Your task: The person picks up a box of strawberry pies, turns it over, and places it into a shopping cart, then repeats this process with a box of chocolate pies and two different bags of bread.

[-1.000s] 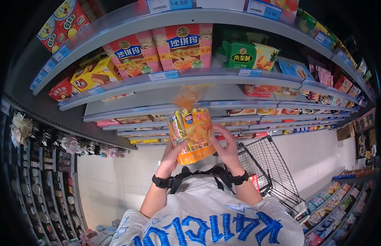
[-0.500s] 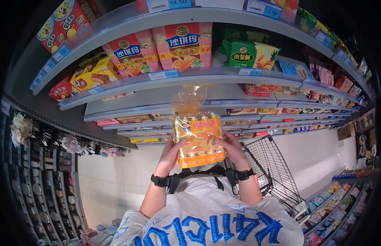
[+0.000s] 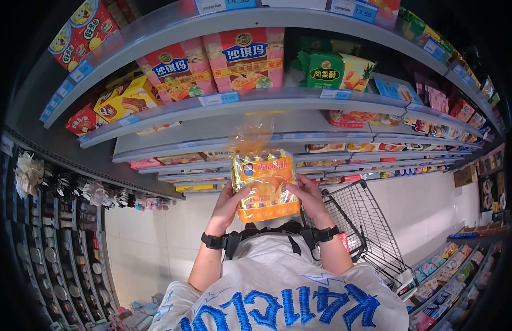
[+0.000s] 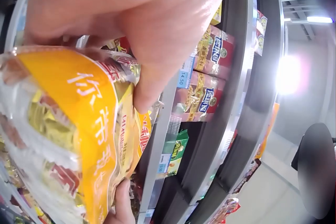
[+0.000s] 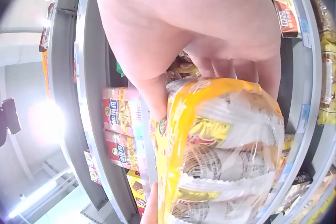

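A clear and orange plastic bag of individually wrapped snack pies [image 3: 265, 190] is held upright in front of the body, its gathered clear top pointing toward the shelves. My left hand [image 3: 226, 204] grips its left side, thumb across the printed front. On the opposite side my right hand [image 3: 311, 203] grips it the same way. From the left wrist, the bag's orange base [image 4: 94, 98] carries white lettering, with the left thumb on the front. Seen from the right wrist, white inner wrappers [image 5: 226, 163] show through the clear underside, and the right fingers wrap behind the bag.
Shelves ahead hold pink snack packages [image 3: 245, 58], a green pineapple-cake bag [image 3: 336, 71] and a yellow box [image 3: 129, 99]. A black wire shopping cart [image 3: 366, 226] stands right of the body. Hair accessories [image 3: 30, 174] hang at the left, above a rack [image 3: 60, 265].
The bag has turned from an angle to face the body squarely, then dipped and risen slightly. Both hands have kept hold, the right thumb settling onto the front.
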